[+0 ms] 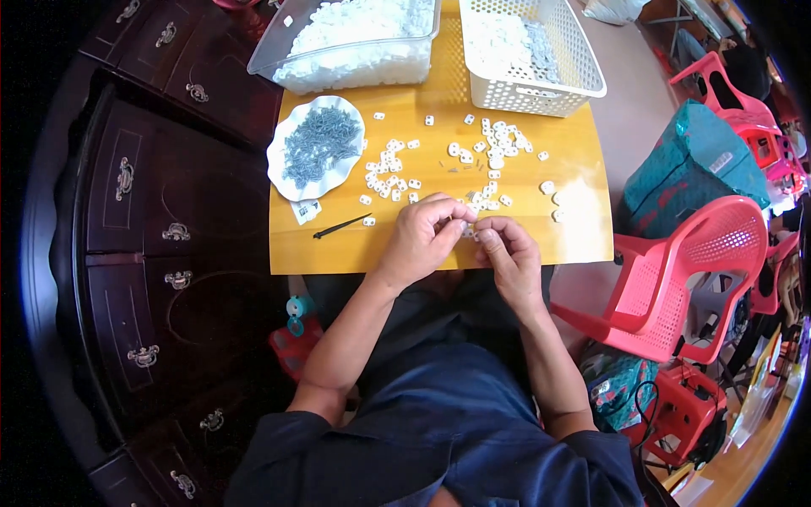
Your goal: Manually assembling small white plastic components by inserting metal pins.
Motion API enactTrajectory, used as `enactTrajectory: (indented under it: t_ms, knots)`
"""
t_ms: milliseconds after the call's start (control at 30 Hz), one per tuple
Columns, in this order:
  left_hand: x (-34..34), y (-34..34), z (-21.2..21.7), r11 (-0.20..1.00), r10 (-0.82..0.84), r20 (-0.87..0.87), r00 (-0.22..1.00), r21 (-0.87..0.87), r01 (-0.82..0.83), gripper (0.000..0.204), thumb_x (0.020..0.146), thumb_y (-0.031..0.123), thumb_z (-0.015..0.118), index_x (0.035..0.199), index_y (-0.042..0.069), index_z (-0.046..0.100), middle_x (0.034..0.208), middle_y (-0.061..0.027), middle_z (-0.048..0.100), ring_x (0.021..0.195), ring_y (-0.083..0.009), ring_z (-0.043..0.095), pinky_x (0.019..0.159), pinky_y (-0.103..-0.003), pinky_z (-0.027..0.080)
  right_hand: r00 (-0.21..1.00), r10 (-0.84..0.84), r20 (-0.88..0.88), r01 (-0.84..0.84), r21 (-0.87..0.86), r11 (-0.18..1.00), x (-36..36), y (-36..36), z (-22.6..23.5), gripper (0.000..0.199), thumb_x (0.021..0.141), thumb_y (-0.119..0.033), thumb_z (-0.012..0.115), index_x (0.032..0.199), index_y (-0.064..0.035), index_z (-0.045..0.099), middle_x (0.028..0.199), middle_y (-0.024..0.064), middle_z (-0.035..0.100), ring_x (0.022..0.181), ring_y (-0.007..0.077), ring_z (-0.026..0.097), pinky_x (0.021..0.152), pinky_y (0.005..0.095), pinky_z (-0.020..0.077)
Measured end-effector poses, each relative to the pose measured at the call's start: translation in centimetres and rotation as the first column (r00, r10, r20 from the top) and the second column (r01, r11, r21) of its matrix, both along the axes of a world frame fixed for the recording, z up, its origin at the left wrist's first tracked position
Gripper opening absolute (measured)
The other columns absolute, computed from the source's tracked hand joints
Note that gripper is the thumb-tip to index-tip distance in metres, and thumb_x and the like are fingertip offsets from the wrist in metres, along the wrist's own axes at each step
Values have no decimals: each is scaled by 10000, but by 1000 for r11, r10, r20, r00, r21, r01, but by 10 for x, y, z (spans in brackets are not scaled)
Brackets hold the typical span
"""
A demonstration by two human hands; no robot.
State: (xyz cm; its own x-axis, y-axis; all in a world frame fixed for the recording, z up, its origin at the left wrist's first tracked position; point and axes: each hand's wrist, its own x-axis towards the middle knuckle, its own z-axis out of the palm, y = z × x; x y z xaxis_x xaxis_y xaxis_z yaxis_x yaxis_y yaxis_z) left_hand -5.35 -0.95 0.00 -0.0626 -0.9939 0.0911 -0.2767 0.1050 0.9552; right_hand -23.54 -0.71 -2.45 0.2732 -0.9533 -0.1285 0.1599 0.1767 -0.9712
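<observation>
Left hand: your left hand [422, 235] sits at the near edge of the tabletop [583, 169], fingers curled in and pinched toward the right one; its grip is closed on something small and white, though the piece itself is mostly hidden.
Right hand: your right hand [509, 252] meets the left, fingertips bent inward; you cannot tell from here whether its grip has hold of the same piece or only touches it.
Small white piece: the small white piece [467, 230] shows between your two hands, just above the tabletop's near edge.
Loose parts: small white plastic parts [494, 139] lie scattered across the middle of the tabletop, beyond your hands.
Plate: a white scalloped plate [283, 173] at your left holds a heap of grey metal screws [317, 144].
Label: a small white tag [306, 211] lies just below the plate, a thin black tool [340, 226] beside it.
Packages: a clear tub [270, 55] at far left and a white latticed basket [583, 72] at far right, both filled with white parts.
Surroundings: dark wooden drawers [160, 237] to your left; red plastic chair [701, 253] and a teal bag [693, 160] to your right.
</observation>
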Motion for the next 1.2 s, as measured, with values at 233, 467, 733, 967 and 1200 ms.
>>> enactTrajectory:
  t_ms: [233, 467, 733, 967, 1200]
  knots:
    - [3, 3, 2, 997, 26, -123, 992, 73, -17, 194, 927, -52, 633, 1116, -12, 653, 921, -66, 707, 840, -96, 694, 750, -261, 563, 999, 25, -41, -25, 7, 1000, -4, 1, 2, 155, 1056, -113, 578, 1174, -41, 648, 932, -24, 620, 766, 50, 573, 698, 198, 501]
    - [0, 3, 3, 999, -9, -65, 998, 38, 12, 190, 947, -23, 645, 1135, -9, 653, 915, -10, 673, 798, -50, 617, 732, -221, 524, 1000, 15, 1, -15, 13, 1000, -2, -1, 5, 182, 1048, -89, 577, 1226, -61, 557, 985, -21, 588, 771, 45, 563, 696, 189, 494]
    - [-3, 3, 3, 999, -37, -43, 998, 38, 39, 200, 939, -25, 646, 1138, -1, 647, 907, -14, 675, 778, -49, 616, 717, -222, 522, 999, 32, 0, -32, 29, 999, -3, -3, 3, 144, 1019, -50, 606, 1141, -63, 529, 935, -11, 590, 765, 55, 569, 666, 192, 475]
    - [-2, 3, 5, 996, -49, -30, 998, 71, 51, 223, 934, -30, 642, 1154, 2, 645, 904, -7, 673, 769, -42, 615, 709, -213, 522, 998, 54, -16, -54, 9, 999, -4, -3, 3, 116, 1012, -45, 618, 1073, -62, 522, 892, -20, 576, 748, 53, 564, 657, 190, 467]
    - [-1, 2, 6, 995, -58, -36, 998, 76, 60, 230, 934, -28, 639, 1163, 1, 645, 905, -4, 669, 766, -37, 609, 708, -207, 517, 999, -2, 33, 1, 8, 1000, -1, -4, 1, 103, 987, -17, 640, 1019, -31, 543, 831, -16, 612, 709, 43, 562, 622, 205, 460]
